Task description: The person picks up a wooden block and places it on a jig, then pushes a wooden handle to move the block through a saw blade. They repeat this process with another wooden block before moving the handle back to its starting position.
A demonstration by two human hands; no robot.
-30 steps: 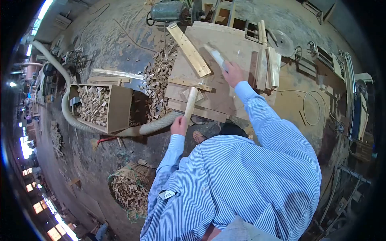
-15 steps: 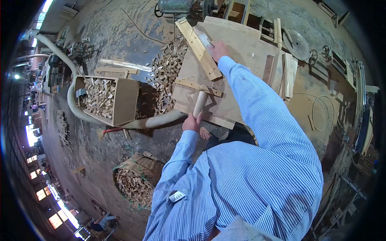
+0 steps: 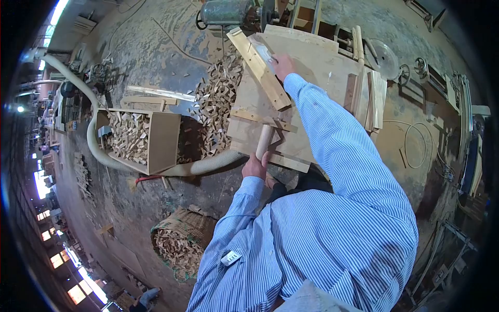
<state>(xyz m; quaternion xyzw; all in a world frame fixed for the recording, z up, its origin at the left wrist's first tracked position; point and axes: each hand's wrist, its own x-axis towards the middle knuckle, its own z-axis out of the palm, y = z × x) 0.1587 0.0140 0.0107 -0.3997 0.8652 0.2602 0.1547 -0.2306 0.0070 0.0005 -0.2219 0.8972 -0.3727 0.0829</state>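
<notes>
Fingers wrapped round the lower end of a pale round wooden handle (image 3: 265, 139), my left hand (image 3: 255, 165) is at the near edge of the wooden worktable (image 3: 314, 67). The handle's upper end meets a narrow wooden strip (image 3: 248, 116) lying across the table. My right hand (image 3: 283, 66) is at the far left part of the table, beside a thick wooden bar (image 3: 260, 70) set at a slant. Under its fingertips is a pale, shiny piece (image 3: 262, 51); the fingers are partly hidden, and their grip is unclear.
Wood offcuts lie heaped on the floor (image 3: 215, 99), in a box (image 3: 164, 140) and in a wicker basket (image 3: 195, 224). A ribbed hose (image 3: 208, 164) runs below the table's left side. Planks (image 3: 375, 99) lie at the right, and a machine (image 3: 223, 11) stands beyond.
My left hand and the handle have shifted slightly right and up in view, along with the narrow strip. My right hand stays beside the slanted bar.
</notes>
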